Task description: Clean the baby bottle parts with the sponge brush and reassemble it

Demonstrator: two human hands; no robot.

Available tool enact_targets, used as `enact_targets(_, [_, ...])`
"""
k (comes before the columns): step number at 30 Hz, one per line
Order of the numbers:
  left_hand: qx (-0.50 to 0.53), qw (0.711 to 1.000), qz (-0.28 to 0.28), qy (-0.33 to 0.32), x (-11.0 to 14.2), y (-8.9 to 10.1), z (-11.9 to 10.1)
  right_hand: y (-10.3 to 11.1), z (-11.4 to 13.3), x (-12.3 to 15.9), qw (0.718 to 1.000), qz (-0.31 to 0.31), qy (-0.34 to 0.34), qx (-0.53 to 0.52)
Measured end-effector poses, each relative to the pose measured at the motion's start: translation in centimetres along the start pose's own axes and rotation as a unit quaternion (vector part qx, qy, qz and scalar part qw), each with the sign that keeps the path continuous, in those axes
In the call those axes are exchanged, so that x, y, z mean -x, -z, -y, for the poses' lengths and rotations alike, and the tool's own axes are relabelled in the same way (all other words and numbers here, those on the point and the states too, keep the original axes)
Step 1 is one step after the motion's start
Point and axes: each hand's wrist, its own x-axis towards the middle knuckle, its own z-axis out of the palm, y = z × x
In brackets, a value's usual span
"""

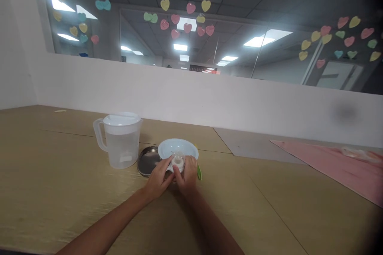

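Both my hands hold what looks like a baby bottle, its clear domed top and white collar turned up toward me. My left hand is closed around its left side, thumb toward the front. On the other side my right hand wraps it, the thumb pressing near the white collar. The lower part of the bottle is hidden by my fingers. Just behind it stands a pale blue bowl. A shiny metal tray lies to the left, partly under the bowl. A green handle-like piece shows beside my right hand.
A clear plastic pitcher with a lid and liquid inside stands left of the tray. To the right, a pink cloth bears a crumpled plastic bag. A low white wall with a window above it bounds the wooden table.
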Motion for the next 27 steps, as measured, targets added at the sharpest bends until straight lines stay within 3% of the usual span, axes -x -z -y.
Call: enact_targets(27, [-0.014,1.0,0.0,-0.014,-0.48,0.09,0.06,-0.33,-0.55,0.35,1.0,-0.001,-0.009,-0.007])
